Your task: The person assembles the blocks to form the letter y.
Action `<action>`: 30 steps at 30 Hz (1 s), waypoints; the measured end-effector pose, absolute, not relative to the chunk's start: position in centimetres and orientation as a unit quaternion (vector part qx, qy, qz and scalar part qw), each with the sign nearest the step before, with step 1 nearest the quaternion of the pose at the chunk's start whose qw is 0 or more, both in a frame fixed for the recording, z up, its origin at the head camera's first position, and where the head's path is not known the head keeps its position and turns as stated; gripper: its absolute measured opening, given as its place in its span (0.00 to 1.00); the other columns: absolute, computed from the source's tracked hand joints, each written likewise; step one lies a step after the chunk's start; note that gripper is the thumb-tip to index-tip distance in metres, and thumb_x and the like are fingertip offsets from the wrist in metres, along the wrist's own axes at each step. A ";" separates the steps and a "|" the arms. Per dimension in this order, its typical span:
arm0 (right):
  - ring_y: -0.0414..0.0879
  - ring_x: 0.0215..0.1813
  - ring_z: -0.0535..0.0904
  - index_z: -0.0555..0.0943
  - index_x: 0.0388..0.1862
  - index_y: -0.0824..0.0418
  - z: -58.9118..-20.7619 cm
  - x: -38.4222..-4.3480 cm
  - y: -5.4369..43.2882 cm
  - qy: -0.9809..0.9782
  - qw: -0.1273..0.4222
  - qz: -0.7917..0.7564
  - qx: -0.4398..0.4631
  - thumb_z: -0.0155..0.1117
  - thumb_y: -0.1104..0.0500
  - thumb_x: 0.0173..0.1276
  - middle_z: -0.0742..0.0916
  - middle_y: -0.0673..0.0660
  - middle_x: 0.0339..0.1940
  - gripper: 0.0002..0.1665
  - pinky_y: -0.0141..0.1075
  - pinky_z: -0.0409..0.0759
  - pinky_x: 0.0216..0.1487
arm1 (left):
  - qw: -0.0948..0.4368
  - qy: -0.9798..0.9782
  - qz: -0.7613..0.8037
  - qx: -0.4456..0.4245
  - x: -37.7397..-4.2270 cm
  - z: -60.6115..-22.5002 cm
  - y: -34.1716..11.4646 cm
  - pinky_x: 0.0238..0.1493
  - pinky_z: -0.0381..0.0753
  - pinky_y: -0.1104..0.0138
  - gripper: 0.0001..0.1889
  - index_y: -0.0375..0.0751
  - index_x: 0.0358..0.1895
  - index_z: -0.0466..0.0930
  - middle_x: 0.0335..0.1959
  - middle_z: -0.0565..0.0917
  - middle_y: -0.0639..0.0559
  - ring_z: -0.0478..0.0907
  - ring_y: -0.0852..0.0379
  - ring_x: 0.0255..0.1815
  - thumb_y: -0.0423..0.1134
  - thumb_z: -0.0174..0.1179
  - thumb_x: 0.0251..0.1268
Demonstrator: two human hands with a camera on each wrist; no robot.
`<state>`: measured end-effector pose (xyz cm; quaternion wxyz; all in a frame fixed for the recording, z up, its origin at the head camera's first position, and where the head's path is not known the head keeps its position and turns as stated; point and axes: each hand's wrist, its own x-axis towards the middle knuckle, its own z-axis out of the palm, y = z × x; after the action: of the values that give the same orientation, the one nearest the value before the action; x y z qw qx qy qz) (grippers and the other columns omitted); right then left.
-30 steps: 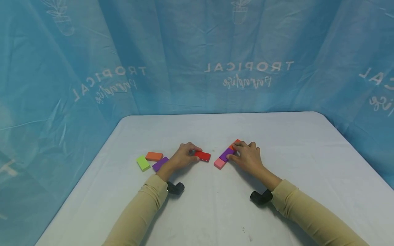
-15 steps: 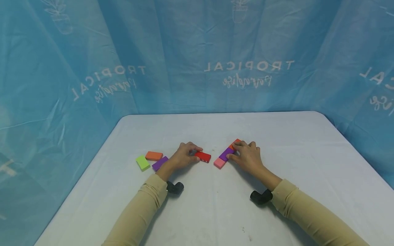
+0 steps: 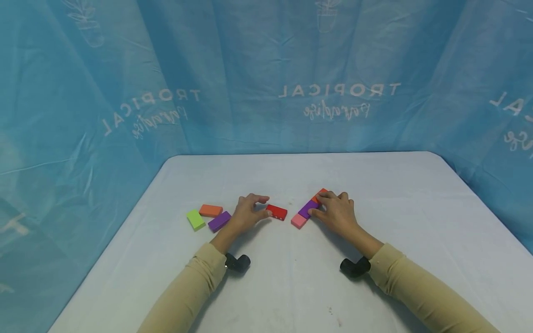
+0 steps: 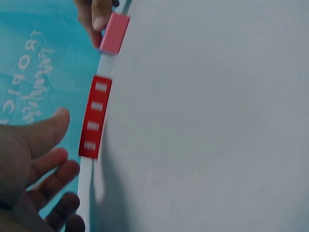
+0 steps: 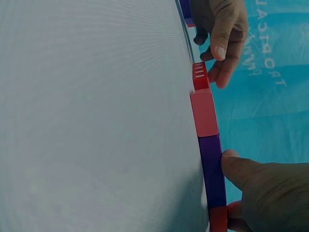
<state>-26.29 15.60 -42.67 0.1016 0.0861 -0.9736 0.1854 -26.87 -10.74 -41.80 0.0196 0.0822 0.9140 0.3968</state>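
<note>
In the head view my left hand point(image 3: 247, 212) is spread beside a red block point(image 3: 276, 212), index finger raised off it and thumb tip near its left end. The left wrist view shows a gap between that hand and the red block point(image 4: 95, 117), which has white marks along its side. My right hand point(image 3: 335, 212) holds a slanting row of blocks: pink point(image 3: 298, 221), purple point(image 3: 308, 209) and orange point(image 3: 321, 194). Its thumb presses the side of the purple block point(image 5: 212, 169); its fingers curl at the orange end, partly hiding it.
Left of my left hand lie a lime green block point(image 3: 195, 220), an orange block point(image 3: 210, 210) and another purple block point(image 3: 219, 221). All rest on a white-covered table point(image 3: 266, 291). A blue printed curtain point(image 3: 250, 69) hangs behind its far edge.
My left hand has let go of the red block, its index finger lifting away and the hand drawing slightly left. The right hand and its row of blocks stay in place.
</note>
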 end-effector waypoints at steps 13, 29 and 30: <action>0.62 0.53 0.69 0.77 0.60 0.57 -42.8 -26.3 15.7 -0.972 0.110 0.188 0.087 0.68 0.41 0.57 0.79 0.59 0.61 0.35 0.50 0.64 0.45 | -0.035 0.925 0.376 0.025 -26.2 -42.6 -8.7 0.54 0.70 0.54 0.24 0.45 0.55 0.79 0.53 0.79 0.47 0.67 0.49 0.55 0.44 0.68 0.53; 0.61 0.52 0.68 0.77 0.60 0.58 -42.7 -26.3 15.6 -0.970 0.106 0.201 0.087 0.68 0.41 0.57 0.79 0.60 0.62 0.36 0.49 0.64 0.46 | -0.049 0.933 0.356 0.028 -26.6 -42.9 -8.0 0.53 0.66 0.54 0.22 0.45 0.54 0.80 0.51 0.80 0.47 0.68 0.50 0.51 0.43 0.68 0.53; 0.61 0.52 0.68 0.77 0.60 0.58 -42.8 -26.3 15.6 -0.970 0.107 0.201 0.088 0.68 0.41 0.57 0.79 0.60 0.62 0.36 0.49 0.64 0.46 | -0.048 0.934 0.354 0.034 -26.7 -42.9 -8.1 0.54 0.66 0.54 0.22 0.45 0.54 0.80 0.51 0.80 0.47 0.68 0.50 0.52 0.43 0.68 0.53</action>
<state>-26.30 15.62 -42.75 0.1068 0.0879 -0.9698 0.2009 -26.67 -8.06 -42.94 -0.0478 0.0338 0.9336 0.3536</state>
